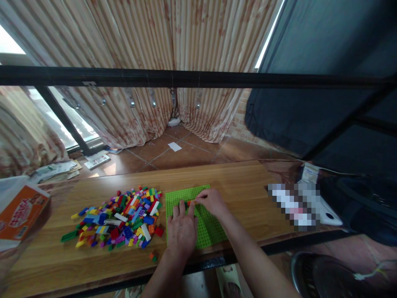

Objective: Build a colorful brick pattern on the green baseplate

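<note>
A green studded baseplate (206,231) lies on the wooden table under both hands. My left hand (182,231) rests on its left part, palm down, with the fingers stretched forward and apart. Small orange building bricks (190,203) sit on the plate by the left fingertips. My right hand (212,203) reaches in from the right, thumb and fingers pinched at the right end of these bricks; the small piece between them is mostly hidden. Left of the plate spreads a heap of loose multicoloured building bricks (124,219).
A few joined bricks (153,256) lie near the front edge of the table (242,178). An orange-and-white box (23,213) stands at the far left. A black bar (217,79) crosses beyond the table, before curtains (139,37). Blurred items (293,207) lie at the right.
</note>
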`<state>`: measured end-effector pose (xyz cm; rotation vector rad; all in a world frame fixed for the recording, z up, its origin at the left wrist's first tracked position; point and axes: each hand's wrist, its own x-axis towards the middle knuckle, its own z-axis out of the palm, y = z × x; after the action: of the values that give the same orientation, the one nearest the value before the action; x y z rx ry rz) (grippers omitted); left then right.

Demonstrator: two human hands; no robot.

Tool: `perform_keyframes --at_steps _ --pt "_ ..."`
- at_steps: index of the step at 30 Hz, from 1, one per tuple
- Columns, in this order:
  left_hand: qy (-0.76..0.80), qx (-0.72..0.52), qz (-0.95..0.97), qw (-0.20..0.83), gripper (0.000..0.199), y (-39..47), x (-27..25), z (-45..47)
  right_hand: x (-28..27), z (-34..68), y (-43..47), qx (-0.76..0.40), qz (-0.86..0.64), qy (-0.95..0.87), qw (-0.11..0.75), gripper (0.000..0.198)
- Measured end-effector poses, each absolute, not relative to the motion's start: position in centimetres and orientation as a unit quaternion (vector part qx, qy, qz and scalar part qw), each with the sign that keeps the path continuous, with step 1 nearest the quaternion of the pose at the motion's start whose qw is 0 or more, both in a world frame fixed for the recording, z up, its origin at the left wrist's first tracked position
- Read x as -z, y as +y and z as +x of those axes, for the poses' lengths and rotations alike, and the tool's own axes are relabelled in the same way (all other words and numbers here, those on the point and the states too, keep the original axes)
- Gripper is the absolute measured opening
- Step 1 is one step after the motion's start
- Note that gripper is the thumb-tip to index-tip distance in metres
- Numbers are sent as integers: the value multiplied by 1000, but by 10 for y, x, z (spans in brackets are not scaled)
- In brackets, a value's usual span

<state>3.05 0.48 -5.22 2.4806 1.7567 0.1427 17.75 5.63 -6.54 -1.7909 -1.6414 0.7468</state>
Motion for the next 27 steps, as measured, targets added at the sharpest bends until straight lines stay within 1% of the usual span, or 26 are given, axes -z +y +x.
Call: perform_keyframes --at_steps 4,10,16,22,25,27 --pt "574 -43 816 45 45 6 55 32 68 177 58 -275 -686 -609 287 5" --pt "579 -25 815 27 45 5 58 36 69 173 52 -265 -688 -608 295 9" --pt "572 -60 817 39 44 3 60 31 68 170 45 -243 -679 -617 314 13" --pt "545 -192 811 88 43 6 46 7 62 169 38 -227 -673 -617 339 19" --pt "568 -300 760 105 39 16 29 -26 52 161 31 -213 -676 -604 364 27" --pt "600 -381 695 114 35 24 18 -55 44 148 22 -226 -650 -617 382 27"
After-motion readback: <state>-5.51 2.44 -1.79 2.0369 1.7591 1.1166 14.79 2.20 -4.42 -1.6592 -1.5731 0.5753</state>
